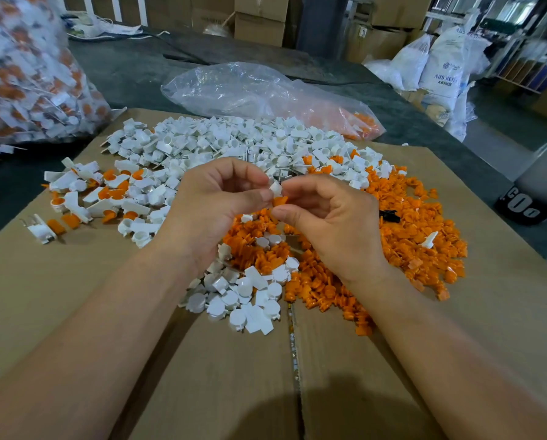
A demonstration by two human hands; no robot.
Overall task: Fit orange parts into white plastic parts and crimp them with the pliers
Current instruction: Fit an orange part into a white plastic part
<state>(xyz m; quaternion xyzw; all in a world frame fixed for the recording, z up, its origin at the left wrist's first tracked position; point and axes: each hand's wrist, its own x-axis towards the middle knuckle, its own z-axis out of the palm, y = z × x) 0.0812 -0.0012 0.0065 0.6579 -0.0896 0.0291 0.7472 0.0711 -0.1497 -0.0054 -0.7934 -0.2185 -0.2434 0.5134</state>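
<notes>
Both hands meet over the middle of a flat cardboard sheet (75, 296), fingertips almost touching. The left hand (215, 201) has its thumb and curled fingers pinched on a small white part (275, 188). The right hand (326, 217) pinches an orange part (280, 201) just under it, at its 6 o'clock, and the two pieces touch.

The sheet is brown, with a taped seam running from the hands toward 6 o'clock. From the hands, a wide heap of white parts (234, 144) lies at 12 o'clock. A heap of orange parts (408, 223) spreads from 3 to 5 o'clock, with a small black object (389, 215) lying in it; what it is cannot be told. A cluster of white round caps (250, 293) sits at 6 o'clock. White pieces with orange inserts (91, 195) are scattered at 9 o'clock.

The cardboard rests on a dark grey cloth (138, 68). On that cloth at 12 o'clock, beyond the white heap, lies a crumpled clear bag (250, 87) with orange pieces in its right end. At 10 o'clock stands a large clear sack (21, 74) full of white-and-orange pieces.

The room behind is a storeroom. Brown cartons (259, 20) are stacked at 12 o'clock, and white resin sacks (443, 61) lean together at 2 o'clock beside metal racking.
</notes>
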